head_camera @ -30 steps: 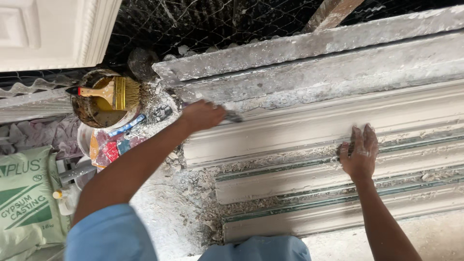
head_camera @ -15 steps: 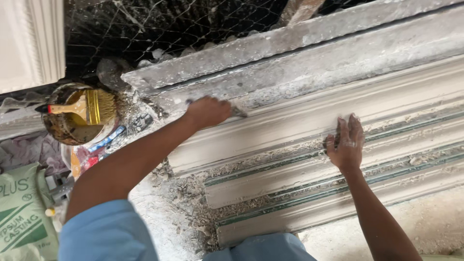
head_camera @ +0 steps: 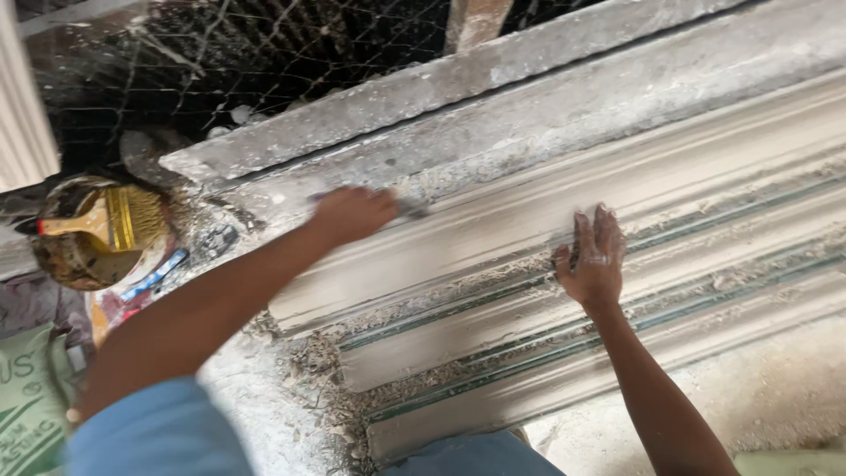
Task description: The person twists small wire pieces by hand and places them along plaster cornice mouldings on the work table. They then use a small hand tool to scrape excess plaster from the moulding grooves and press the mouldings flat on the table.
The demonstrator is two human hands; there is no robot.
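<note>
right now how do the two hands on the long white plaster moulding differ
The left hand is closed in a grip around a small grey tool, while the right hand lies open with fingers spread and holds nothing. The left hand is at the upper ledge of the long white ribbed plaster moulding; the right hand rests lower, on its middle ribs. Both touch the moulding and both arms are bare.

The long plaster moulding (head_camera: 617, 176) is off-white, ridged in parallel bands with thin grey-green lines between, and flecked with pale crumbs. The sleeve (head_camera: 159, 432) is light blue. A brush (head_camera: 115, 225) shows yellow bristles and a tan handle inside a mottled brown bowl (head_camera: 62, 260). The sack (head_camera: 31, 405) is pale green, and dark netting (head_camera: 247, 62) carries a diamond mesh.
</note>
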